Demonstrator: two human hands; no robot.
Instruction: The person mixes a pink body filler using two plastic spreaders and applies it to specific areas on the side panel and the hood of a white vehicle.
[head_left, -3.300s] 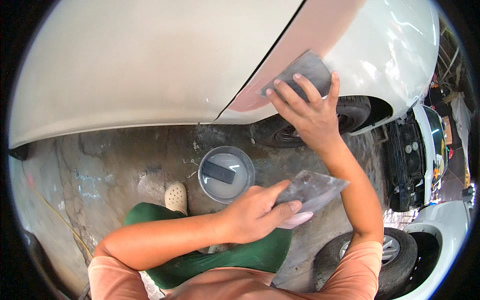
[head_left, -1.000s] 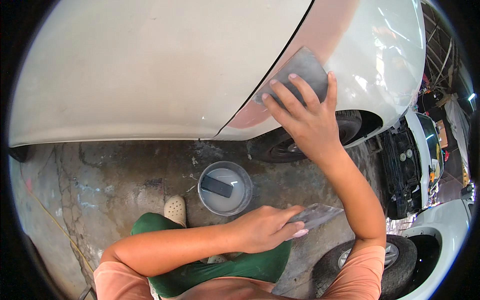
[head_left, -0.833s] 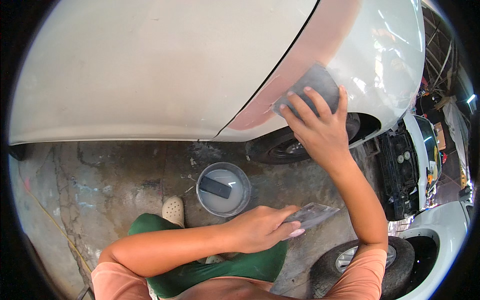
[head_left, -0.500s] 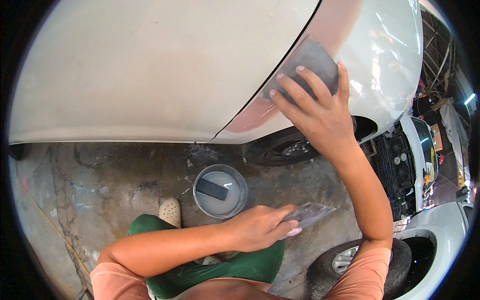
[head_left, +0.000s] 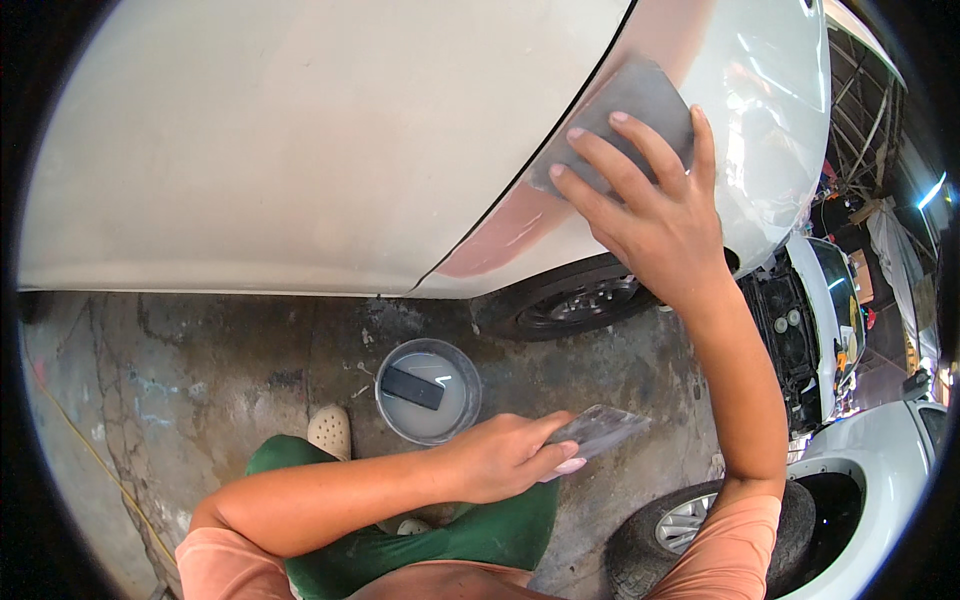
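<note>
My right hand (head_left: pixel 660 215) lies with fingers spread over a dark grey sheet of sandpaper (head_left: pixel 640 100), holding it against the car's fender. Beneath the sheet runs a pinkish patch of filler or primer (head_left: pixel 510 225), beside the dark gap along the white door (head_left: pixel 330 140). Lower down, in front of my body, my left hand (head_left: pixel 510 455) is closed on a thin, translucent grey plate (head_left: pixel 600 430), like a spreader; its thumb and fingers pinch one end. A clear round tub (head_left: pixel 471 410) of cloudy water stands on the floor near it, with a dark rectangular block (head_left: pixel 412 388) inside.
The car's front wheel (head_left: pixel 570 305) sits below the fender. At the lower right are a loose tyre with a silver rim (head_left: pixel 650 530) and another white car (head_left: pixel 870 450). A yellow cord (head_left: pixel 105 455) crosses the concrete at left. My clog (head_left: pixel 330 432) is near the tub.
My right hand and the sandpaper have slid a little up and to the right over the fender. The left hand keeps its grip on the plate. The whole view has shifted slightly.
</note>
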